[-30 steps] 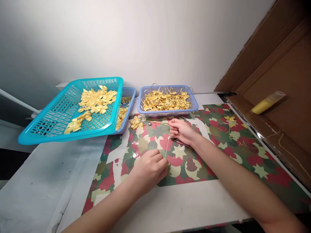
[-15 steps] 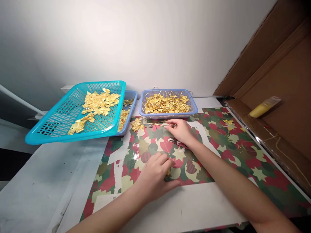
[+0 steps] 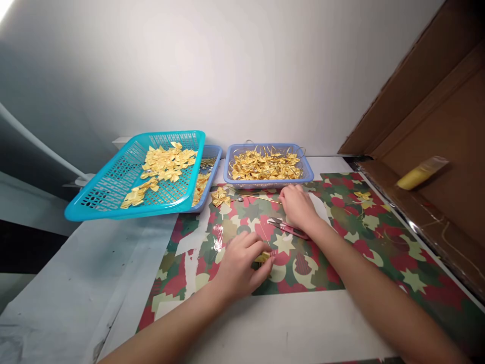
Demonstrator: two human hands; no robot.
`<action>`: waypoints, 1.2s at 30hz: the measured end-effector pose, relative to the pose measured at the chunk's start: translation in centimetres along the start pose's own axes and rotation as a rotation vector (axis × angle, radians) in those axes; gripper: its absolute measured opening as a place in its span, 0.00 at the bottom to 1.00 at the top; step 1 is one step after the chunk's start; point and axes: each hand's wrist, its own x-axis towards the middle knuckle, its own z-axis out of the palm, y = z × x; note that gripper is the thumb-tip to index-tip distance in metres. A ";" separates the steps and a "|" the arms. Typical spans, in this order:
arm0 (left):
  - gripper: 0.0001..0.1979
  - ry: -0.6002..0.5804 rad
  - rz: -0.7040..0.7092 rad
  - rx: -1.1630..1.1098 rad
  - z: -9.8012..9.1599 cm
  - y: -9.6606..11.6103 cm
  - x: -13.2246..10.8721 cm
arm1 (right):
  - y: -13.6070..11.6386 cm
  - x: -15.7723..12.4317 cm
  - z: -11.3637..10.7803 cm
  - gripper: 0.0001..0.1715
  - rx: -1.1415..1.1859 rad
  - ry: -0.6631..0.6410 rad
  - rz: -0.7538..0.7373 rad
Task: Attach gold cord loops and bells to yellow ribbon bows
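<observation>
My left hand (image 3: 242,265) is closed, its thumb and fingers around a small yellow ribbon bow (image 3: 262,257) that is mostly hidden; a thin thread runs up from it. Further forward, my right hand (image 3: 297,205) is closed at the end of a thin gold wire tie (image 3: 261,197); its fingertips are partly hidden. Pink-handled thread snips (image 3: 288,229) lie on the patterned sheet below the right hand. Left of the tie are a yellow ribbon flower (image 3: 220,197) and a small silvery piece (image 3: 240,199).
A turquoise basket (image 3: 109,210) of yellow bows rests tilted over a blue basket (image 3: 212,177) at the left. Another blue basket (image 3: 268,184) behind the hands holds bows with gold ties. At the right are a loose bow (image 3: 362,195), a yellow-filled tube (image 3: 420,173) and a cardboard wall (image 3: 428,96).
My right hand has shifted a little right and its fingers have curled in. My left thumb has closed toward the fingers, around the bow. The camera view has shifted slightly.
</observation>
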 end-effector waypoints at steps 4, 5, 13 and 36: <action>0.06 0.083 -0.023 -0.009 -0.3 -0.4 0.2 | 0.8 -0.5 -1.5 0.10 -0.036 -0.004 -0.034; 0.05 0.083 -0.028 -0.010 -0.3 -0.5 0.2 | 0.8 -0.5 -1.6 0.08 -0.041 -0.009 -0.047; 0.06 0.053 -0.041 -0.025 -0.1 -0.4 0.3 | 0.4 0.2 1.1 0.08 -0.105 -0.047 -0.059; 0.05 0.094 -0.036 0.053 -0.4 -0.9 0.4 | 1.7 -0.1 0.1 0.12 -0.178 -0.079 -0.052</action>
